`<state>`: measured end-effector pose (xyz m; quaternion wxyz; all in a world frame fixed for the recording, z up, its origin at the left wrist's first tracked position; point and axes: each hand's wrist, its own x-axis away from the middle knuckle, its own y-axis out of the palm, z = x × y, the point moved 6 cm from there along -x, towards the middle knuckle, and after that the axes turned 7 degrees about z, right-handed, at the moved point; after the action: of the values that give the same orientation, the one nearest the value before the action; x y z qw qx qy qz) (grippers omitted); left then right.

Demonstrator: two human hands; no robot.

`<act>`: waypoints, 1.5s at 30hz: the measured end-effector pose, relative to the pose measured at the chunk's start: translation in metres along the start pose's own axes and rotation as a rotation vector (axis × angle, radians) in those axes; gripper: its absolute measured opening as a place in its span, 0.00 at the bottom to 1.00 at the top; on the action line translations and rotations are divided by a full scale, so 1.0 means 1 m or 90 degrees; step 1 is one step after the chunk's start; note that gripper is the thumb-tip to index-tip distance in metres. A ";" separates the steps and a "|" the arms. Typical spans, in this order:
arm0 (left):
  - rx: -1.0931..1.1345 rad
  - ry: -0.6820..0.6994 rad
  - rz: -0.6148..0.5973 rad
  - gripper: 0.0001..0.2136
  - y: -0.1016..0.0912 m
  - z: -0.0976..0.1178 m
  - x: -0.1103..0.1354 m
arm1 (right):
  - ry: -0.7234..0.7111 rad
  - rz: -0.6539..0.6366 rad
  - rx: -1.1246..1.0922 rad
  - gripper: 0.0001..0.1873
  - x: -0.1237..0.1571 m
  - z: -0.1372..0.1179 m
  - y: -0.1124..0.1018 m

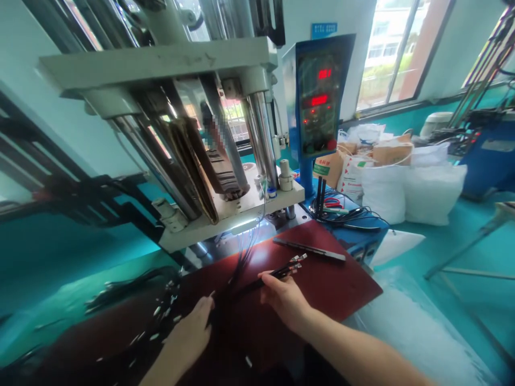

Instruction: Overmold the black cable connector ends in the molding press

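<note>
My right hand is closed around a bundle of black cables whose metal-tipped ends point right and up over the dark red table mat. My left hand rests on the mat with its fingers curled onto the same black cables near their lower stretch. More black cables run from the hands up into the mould gap of the vertical press. A heap of loose cables with metal ends lies left of my left hand.
A thin dark bar lies on the mat's far right. A blue control box with red digits stands behind it. White sacks sit on the teal floor at right, beside windows and another blue machine.
</note>
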<state>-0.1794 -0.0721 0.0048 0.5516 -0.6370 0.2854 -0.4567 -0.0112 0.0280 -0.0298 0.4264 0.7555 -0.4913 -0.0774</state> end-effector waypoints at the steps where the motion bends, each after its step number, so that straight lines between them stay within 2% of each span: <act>1: -0.007 0.009 0.005 0.22 -0.001 0.003 0.002 | 0.000 0.005 0.003 0.18 -0.002 0.000 0.001; 3: -0.028 0.018 0.032 0.22 -0.004 0.009 0.009 | 0.003 0.005 -0.002 0.17 -0.003 -0.003 0.001; 5: -0.065 0.024 0.094 0.23 -0.007 0.012 0.020 | 0.008 -0.013 -0.022 0.15 0.001 -0.009 0.001; 8: -0.116 0.098 0.184 0.23 -0.012 0.022 0.045 | 0.016 -0.094 -0.052 0.11 0.019 -0.025 -0.002; 10: -0.134 0.215 0.166 0.22 -0.018 0.039 0.061 | 0.001 -0.167 -0.064 0.07 0.040 -0.041 -0.007; 12: -0.139 0.354 0.096 0.20 -0.028 0.062 0.071 | -0.022 -0.231 -0.056 0.06 0.064 -0.055 -0.015; 14: -0.145 0.463 0.036 0.17 -0.045 0.085 0.072 | -0.038 -0.253 -0.031 0.07 0.084 -0.061 -0.028; 16: -0.175 0.528 0.015 0.15 -0.060 0.104 0.062 | -0.046 -0.211 0.005 0.07 0.096 -0.059 -0.046; 18: -0.221 0.569 0.009 0.15 -0.067 0.117 0.044 | -0.044 -0.135 0.031 0.05 0.100 -0.050 -0.064; 20: -0.253 0.608 -0.007 0.14 -0.062 0.127 0.023 | -0.044 -0.070 0.042 0.05 0.099 -0.041 -0.077; 23: -0.240 0.648 -0.056 0.15 -0.042 0.136 -0.002 | -0.056 -0.013 0.062 0.06 0.092 -0.036 -0.085; 25: -0.181 0.646 -0.044 0.21 -0.035 0.138 -0.012 | -0.056 0.005 0.074 0.07 0.084 -0.041 -0.084; 27: -0.107 0.611 0.029 0.27 -0.038 0.136 -0.014 | -0.055 0.016 0.071 0.08 0.076 -0.052 -0.081; 30: -0.048 0.519 0.110 0.24 -0.048 0.118 -0.003 | -0.058 0.005 0.073 0.09 0.062 -0.069 -0.071; 32: -0.036 0.448 0.089 0.18 -0.051 0.103 0.010 | -0.046 -0.028 0.108 0.10 0.052 -0.073 -0.058; 35: 0.054 0.372 0.000 0.13 -0.049 0.092 0.023 | -0.024 -0.084 0.239 0.09 0.037 -0.064 -0.032; 37: 0.183 0.359 -0.064 0.15 -0.045 0.099 0.023 | -0.031 -0.107 0.330 0.07 0.026 -0.052 -0.015; 39: 0.314 0.338 -0.081 0.15 -0.041 0.112 0.011 | -0.059 -0.111 0.364 0.07 0.014 -0.043 -0.003; 42: 0.427 0.304 -0.020 0.09 -0.039 0.129 -0.017 | -0.111 -0.059 0.304 0.10 -0.002 -0.049 -0.008; 45: 0.457 0.310 -0.057 0.09 -0.031 0.139 -0.035 | -0.164 0.034 0.176 0.16 -0.011 -0.078 -0.031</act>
<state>-0.0739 0.0266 0.0292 0.6342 -0.2903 0.2021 -0.6875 0.0461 0.0863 -0.0068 0.2535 0.7776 -0.5676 -0.0941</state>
